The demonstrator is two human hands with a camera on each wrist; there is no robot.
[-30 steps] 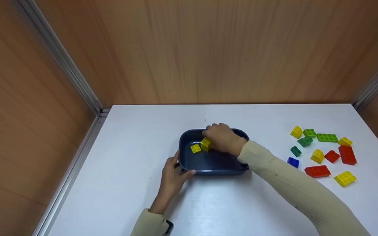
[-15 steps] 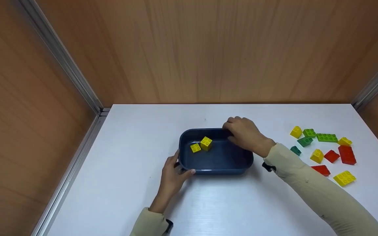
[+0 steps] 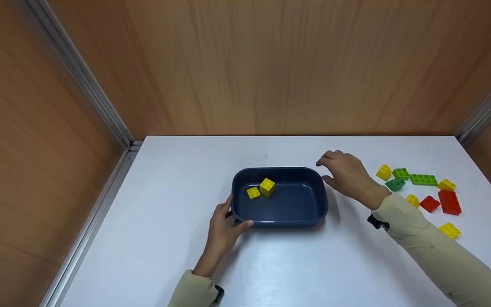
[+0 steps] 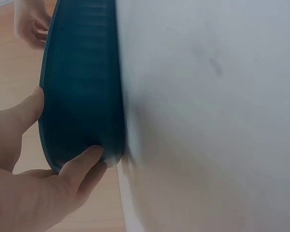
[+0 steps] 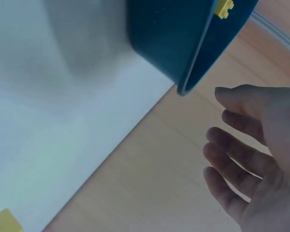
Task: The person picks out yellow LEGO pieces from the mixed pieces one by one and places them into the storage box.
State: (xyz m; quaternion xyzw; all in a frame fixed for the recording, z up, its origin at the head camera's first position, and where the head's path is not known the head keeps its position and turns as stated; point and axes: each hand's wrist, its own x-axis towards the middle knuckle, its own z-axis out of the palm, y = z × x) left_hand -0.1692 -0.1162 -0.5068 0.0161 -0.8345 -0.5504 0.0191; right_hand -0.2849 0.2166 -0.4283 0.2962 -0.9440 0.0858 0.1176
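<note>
A dark blue tub (image 3: 286,223) with rounded corners stands mid-table. My left hand (image 3: 221,233) holds its near left corner, thumb at the front wall and fingers along the left end. The left wrist view shows those fingertips (image 4: 94,152) against the tub's outer wall. Two yellow toy bricks lie inside: a taller brick (image 3: 267,187) beside a small flat brick (image 3: 253,192). Just beyond the tub's right rim, my right hand (image 3: 351,177) is in the air with loosely bent fingers and nothing between them. In the right wrist view, its palm and fingers (image 5: 232,145) are bare.
Loose bricks lie to the right: green bricks (image 3: 423,179), red bricks (image 3: 449,202) and yellow bricks (image 3: 384,172). The right sleeve (image 3: 437,247) covers part of that group. A wooden panel (image 3: 254,68) rises behind the white table (image 3: 143,238).
My right hand has left the taller yellow brick in the tub and moved right, out past the rim. The sleeve now hides the blue brick and a red one. My left hand stays put.
</note>
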